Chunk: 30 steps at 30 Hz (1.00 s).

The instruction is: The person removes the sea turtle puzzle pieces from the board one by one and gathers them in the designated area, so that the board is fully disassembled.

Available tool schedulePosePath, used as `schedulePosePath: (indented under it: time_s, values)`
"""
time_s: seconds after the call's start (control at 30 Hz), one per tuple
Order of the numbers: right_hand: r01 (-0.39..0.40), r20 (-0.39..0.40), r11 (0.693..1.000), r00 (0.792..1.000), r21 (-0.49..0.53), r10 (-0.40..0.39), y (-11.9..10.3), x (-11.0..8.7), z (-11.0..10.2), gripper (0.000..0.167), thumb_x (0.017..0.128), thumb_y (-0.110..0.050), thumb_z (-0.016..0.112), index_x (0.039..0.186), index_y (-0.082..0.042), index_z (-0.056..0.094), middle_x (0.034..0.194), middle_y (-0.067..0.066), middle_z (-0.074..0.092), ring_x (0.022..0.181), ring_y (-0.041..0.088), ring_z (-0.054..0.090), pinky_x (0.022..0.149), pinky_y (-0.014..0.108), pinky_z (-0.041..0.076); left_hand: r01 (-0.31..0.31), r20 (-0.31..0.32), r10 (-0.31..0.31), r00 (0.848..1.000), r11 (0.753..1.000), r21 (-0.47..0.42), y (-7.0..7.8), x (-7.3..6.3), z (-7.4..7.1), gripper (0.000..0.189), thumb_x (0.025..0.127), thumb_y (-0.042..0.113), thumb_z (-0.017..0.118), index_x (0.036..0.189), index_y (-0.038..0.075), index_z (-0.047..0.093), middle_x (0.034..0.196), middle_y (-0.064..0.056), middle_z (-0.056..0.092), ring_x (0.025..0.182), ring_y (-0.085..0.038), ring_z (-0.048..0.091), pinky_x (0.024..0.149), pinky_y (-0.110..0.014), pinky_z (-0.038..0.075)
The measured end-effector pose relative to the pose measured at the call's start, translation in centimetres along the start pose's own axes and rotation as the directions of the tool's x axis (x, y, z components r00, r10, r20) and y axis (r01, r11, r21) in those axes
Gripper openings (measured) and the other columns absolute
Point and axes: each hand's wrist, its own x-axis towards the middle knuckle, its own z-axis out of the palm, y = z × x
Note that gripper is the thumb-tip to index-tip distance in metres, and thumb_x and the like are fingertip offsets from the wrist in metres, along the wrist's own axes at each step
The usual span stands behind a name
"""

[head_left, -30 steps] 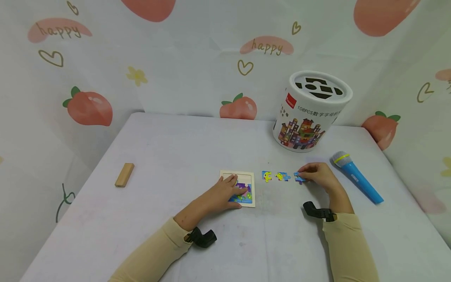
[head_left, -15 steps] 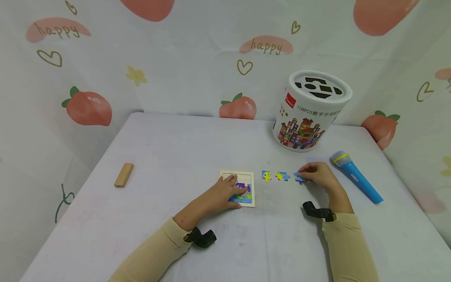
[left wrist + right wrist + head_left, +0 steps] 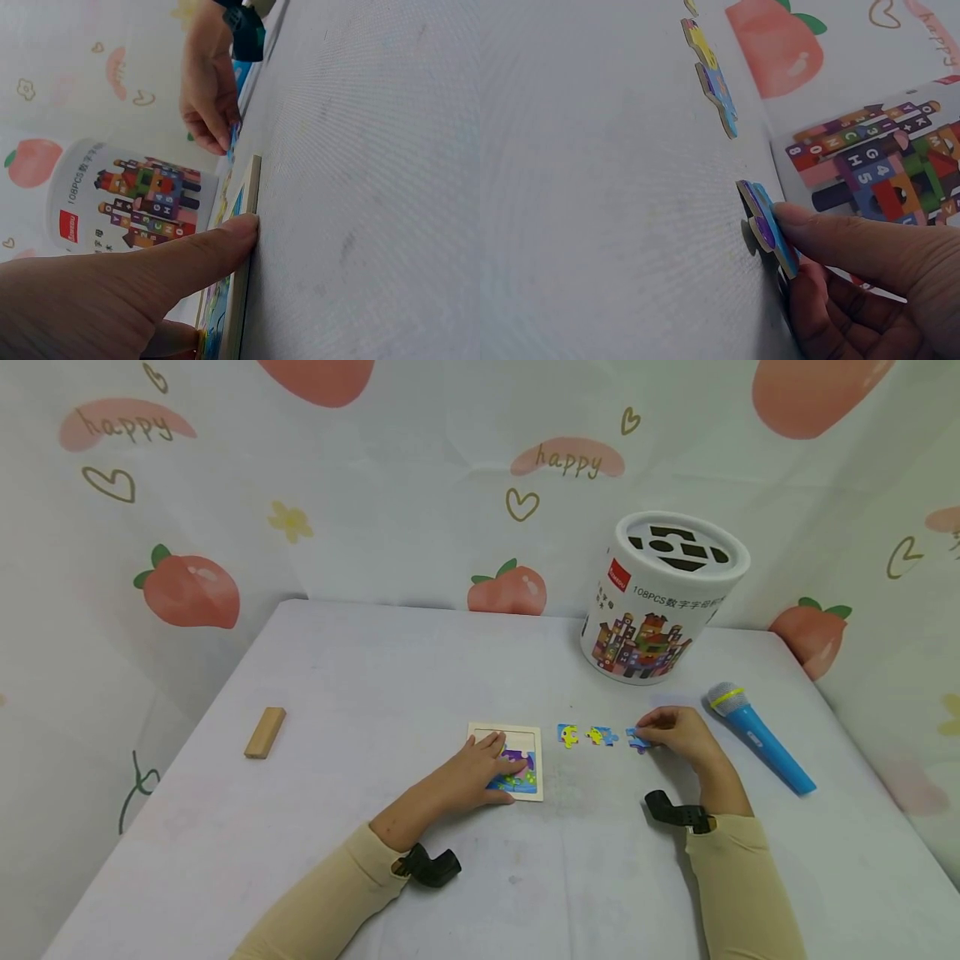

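Observation:
My left hand [image 3: 467,777] lies with spread fingers on a small wooden puzzle board [image 3: 507,727], partly covering its purple, blue and green picture. In the left wrist view the left thumb [image 3: 202,259] presses on the board's edge. Farther right, my right hand [image 3: 681,732] pinches a blue and purple puzzle piece [image 3: 769,225] between thumb and finger. One edge of that piece is tilted off the table in the right wrist view. Between the hands lie two loose pieces in a row, a yellow and blue puzzle piece [image 3: 567,735] and another yellow and blue puzzle piece [image 3: 602,736].
A large white tub [image 3: 652,602] with a slotted lid stands at the back right. A blue toy microphone [image 3: 761,737] lies to the right of the right hand. On the table's left side is a wooden block [image 3: 265,732]. A printed cloth [image 3: 390,485] hangs behind the table.

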Motion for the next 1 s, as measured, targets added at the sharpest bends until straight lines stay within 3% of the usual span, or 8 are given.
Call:
schedulePosePath:
  time_s: [1.0]
  values:
    - [-0.013,-0.022,0.999,1.000,-0.030,0.012,0.21,0.01,0.08,0.034,0.089,-0.020,0.064,0.111,0.005,0.059,0.086,0.004,0.061,0.075,0.014,0.051,0.063,0.022,0.044,0.012,0.013,-0.012,1.000,1.000,0.008,0.11,-0.04,-0.04,0.053,0.088,0.039,0.062,0.137,0.025,0.048,0.151,-0.020,0.025,0.144,-0.030,0.017,0.114,-0.053,0.016]
